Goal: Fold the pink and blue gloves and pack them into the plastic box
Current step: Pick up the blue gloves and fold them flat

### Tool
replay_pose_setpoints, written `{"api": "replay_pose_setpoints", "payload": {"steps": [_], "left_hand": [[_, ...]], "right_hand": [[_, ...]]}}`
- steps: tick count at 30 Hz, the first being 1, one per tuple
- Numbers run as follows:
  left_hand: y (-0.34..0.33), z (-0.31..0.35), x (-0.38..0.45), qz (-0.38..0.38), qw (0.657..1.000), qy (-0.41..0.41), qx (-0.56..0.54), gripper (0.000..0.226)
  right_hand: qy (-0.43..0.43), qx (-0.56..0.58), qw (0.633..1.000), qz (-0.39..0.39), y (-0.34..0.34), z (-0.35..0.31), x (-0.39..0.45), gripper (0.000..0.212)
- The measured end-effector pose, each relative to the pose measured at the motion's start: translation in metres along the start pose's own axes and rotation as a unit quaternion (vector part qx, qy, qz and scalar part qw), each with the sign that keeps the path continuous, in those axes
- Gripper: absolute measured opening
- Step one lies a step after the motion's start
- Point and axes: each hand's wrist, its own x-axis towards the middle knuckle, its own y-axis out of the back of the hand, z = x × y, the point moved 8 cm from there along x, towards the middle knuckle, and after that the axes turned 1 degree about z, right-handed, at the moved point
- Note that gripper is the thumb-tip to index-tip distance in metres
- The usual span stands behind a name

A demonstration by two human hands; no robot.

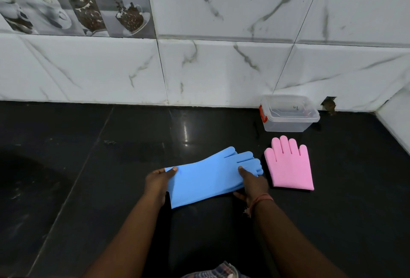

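Note:
A blue glove (206, 178) lies flat on the black counter (111, 166), its fingers pointing right and its cuff to the left. My left hand (157, 181) pinches the cuff end, thumb on top. My right hand (251, 183) grips the glove near the base of its fingers, thumb on top. A pink glove (289, 168) lies to the right, folded short, fingers pointing away. Behind it a clear plastic box (288, 113) with a red latch stands against the wall with no lid on it.
White marble wall tiles (221, 67) rise behind the counter, and a side wall (397, 122) closes the right corner. A small hole (329, 104) shows in the wall by the box. A dark shadowed patch lies at far left.

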Motion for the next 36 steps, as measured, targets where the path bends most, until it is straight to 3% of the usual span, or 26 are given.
{"api": "replay_pose_setpoints", "payload": {"steps": [3,6,8,10,12,14,18,21,24,26,31,34,36], "left_hand": [[-0.002,-0.01,0.001,-0.045,0.992,0.1,-0.064,0.035],[0.0,-0.008,0.0,-0.044,0.993,0.091,-0.067,0.038],[0.006,-0.003,-0.006,0.0,0.999,0.042,-0.029,0.038],[0.01,0.011,-0.013,0.06,0.995,-0.044,0.065,0.038],[0.005,0.031,-0.024,0.099,0.959,-0.144,0.223,0.047],[-0.005,0.047,-0.037,0.122,0.9,-0.216,0.358,0.052],[-0.054,0.057,-0.046,0.023,0.845,-0.324,0.425,0.04],[-0.1,0.05,-0.048,-0.057,0.811,-0.343,0.47,0.041],[-0.133,0.043,-0.043,-0.09,0.789,-0.338,0.505,0.045],[-0.145,0.041,-0.037,-0.092,0.796,-0.329,0.499,0.043],[-0.163,0.042,-0.034,-0.096,0.835,-0.332,0.429,0.012],[-0.169,0.038,-0.036,-0.11,0.817,-0.351,0.443,0.018],[-0.171,0.032,-0.036,-0.111,0.781,-0.368,0.492,0.026]], "right_hand": [[-0.017,-0.119,0.992,-0.026,0.006,-0.001,0.002,0.037],[-0.033,-0.262,0.963,-0.05,0.018,0.001,0.006,0.047],[0.023,-0.386,0.921,-0.034,0.022,-0.009,0.007,0.049],[0.124,-0.516,0.847,0.002,0.016,-0.028,0.006,0.054],[0.18,-0.566,0.803,0.059,0.013,-0.046,0.004,0.067],[0.206,-0.57,0.789,0.104,0.011,-0.056,0.003,0.072],[0.265,-0.537,0.797,0.079,0.003,-0.062,0.011,0.05],[0.273,-0.451,0.845,0.091,0.011,-0.064,0.016,0.043],[0.252,-0.404,0.874,0.098,0.018,-0.059,0.021,0.037],[0.253,-0.38,0.883,0.112,0.023,-0.059,0.024,0.029],[0.218,-0.292,0.923,0.126,0.042,-0.063,0.031,0.028],[0.207,-0.33,0.911,0.135,0.049,-0.064,0.03,0.027],[0.235,-0.41,0.872,0.131,0.043,-0.064,0.027,0.027]]}}
